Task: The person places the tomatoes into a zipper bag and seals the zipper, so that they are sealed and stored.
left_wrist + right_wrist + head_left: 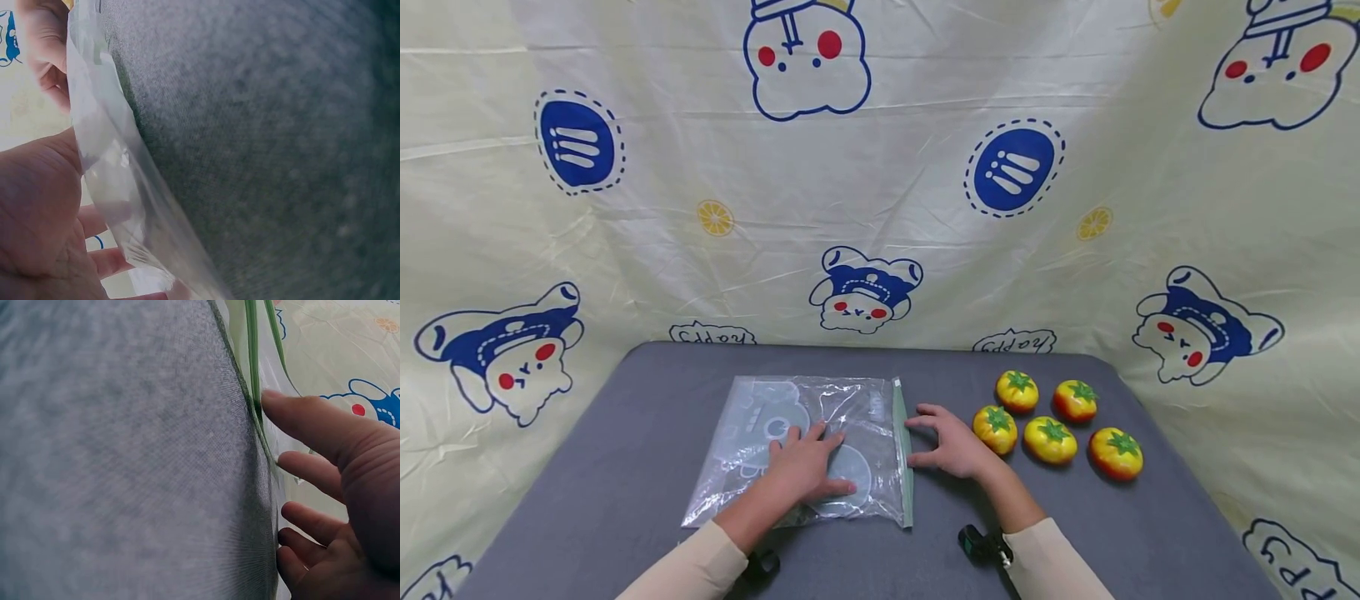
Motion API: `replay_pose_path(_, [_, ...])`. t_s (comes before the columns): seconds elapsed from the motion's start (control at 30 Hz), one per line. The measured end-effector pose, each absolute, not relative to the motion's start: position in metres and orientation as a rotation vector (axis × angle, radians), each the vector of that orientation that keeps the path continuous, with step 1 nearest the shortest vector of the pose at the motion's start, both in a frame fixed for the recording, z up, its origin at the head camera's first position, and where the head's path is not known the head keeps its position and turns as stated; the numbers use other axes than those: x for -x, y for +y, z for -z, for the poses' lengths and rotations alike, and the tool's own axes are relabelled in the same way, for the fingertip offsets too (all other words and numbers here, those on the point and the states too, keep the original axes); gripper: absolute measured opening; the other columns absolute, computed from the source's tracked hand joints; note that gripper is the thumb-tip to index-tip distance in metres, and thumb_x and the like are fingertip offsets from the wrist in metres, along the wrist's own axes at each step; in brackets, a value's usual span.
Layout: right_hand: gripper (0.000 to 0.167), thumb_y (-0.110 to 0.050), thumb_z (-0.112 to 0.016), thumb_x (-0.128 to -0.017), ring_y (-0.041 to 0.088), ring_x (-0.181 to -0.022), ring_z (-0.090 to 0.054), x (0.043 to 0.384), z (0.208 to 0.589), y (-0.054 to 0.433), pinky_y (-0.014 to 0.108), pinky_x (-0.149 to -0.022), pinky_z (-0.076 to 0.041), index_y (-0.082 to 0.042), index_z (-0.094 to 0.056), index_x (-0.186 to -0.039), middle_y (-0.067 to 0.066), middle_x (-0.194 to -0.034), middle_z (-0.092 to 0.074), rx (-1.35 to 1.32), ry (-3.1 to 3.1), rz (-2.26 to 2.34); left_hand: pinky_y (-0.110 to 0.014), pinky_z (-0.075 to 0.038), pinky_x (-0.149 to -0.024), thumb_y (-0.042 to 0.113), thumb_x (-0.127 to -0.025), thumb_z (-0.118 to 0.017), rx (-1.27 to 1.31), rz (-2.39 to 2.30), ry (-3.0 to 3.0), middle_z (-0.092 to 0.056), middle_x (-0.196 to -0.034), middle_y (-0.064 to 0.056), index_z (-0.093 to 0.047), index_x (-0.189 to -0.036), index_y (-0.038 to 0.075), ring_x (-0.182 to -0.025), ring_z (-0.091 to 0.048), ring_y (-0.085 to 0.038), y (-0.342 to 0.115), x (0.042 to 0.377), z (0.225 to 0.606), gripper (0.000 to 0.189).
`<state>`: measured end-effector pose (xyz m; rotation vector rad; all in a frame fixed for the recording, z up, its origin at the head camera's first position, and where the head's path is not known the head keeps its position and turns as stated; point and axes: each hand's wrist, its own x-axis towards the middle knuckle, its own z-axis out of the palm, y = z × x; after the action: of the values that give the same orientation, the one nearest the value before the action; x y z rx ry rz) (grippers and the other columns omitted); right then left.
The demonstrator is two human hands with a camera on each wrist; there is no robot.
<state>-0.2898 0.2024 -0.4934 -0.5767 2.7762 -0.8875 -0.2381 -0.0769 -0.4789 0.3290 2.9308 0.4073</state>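
Observation:
A clear plastic zip bag (880, 398) with pale printed shapes lies flat on the grey table, its green zip edge (904, 492) towards the right. My left hand (805, 467) rests on top of the bag, fingers spread. At the green edge, my right hand (951, 442) has its thumb and fingers apart, with the fingertips at the zip strip. In the right wrist view, the right thumb (306, 419) lies against the green strip (253, 356). The left wrist view shows the left palm (37, 212) beside the bag's clear film (119, 169).
Several yellow-and-red, persimmon-like fruits (1050, 441) with green leafy tops sit to the right of my right hand. The grey table (610, 500) has rounded far corners. Behind it hangs a pale printed curtain (895, 167). Dark wrist devices (976, 543) are worn below both hands.

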Motion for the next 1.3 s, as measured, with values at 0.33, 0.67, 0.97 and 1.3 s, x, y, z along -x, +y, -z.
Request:
replay_pose_path(0.33, [0.065,-0.035,-0.086,-0.082,0.045,-0.150,-0.030,0.2882,0.4891,0.1981,0.064,-0.119,-0.030,-0.015,-0.064,-0.140,0.018,-0.163,-0.036,0.561,2.738,0.813,-0.076,-0.026,-0.113,0.064,-0.079,-0.079,-0.314,-0.481,2.893,-0.035,-0.165,-0.015,-0.050,-0.153,0.025,-0.148,-0.029,-0.055,-0.0786,0.2387,0.4790,0.088])
replay_pose_path(0.67, [0.066,-0.032,-0.086,-0.082,0.046,-0.150,-0.029,0.2865,0.4870,0.1985,0.065,-0.118,-0.030,-0.013,-0.062,-0.141,0.019,-0.164,-0.035,0.579,2.725,0.828,-0.076,-0.019,-0.117,0.065,-0.079,-0.078,-0.323,-0.468,2.895,-0.032,-0.166,-0.016,-0.047,-0.154,0.024,-0.151,-0.020,-0.056,-0.0811,0.2339,0.4776,0.092])
replay_pose_path(0.97, [0.068,-0.032,-0.088,-0.081,0.048,-0.150,-0.028,0.2868,0.4864,0.1970,0.064,-0.119,-0.029,-0.009,-0.063,-0.140,0.021,-0.163,-0.035,0.583,2.730,0.854,-0.065,-0.027,-0.119,0.061,-0.084,-0.075,-0.600,-0.324,2.952,-0.034,-0.166,-0.009,-0.047,-0.153,0.009,-0.152,-0.029,-0.043,-0.0824,0.2320,0.4762,0.091])
replay_pose_path(1.3, [0.067,-0.031,-0.087,-0.082,0.048,-0.149,-0.028,0.2854,0.4854,0.1977,0.065,-0.118,-0.029,-0.010,-0.063,-0.140,0.021,-0.163,-0.035,0.578,2.723,0.848,-0.068,-0.038,-0.110,0.046,-0.091,-0.076,-0.729,-0.425,2.883,-0.044,-0.159,-0.015,-0.046,-0.155,0.024,-0.144,-0.040,-0.047,-0.0803,0.2326,0.4775,0.074])
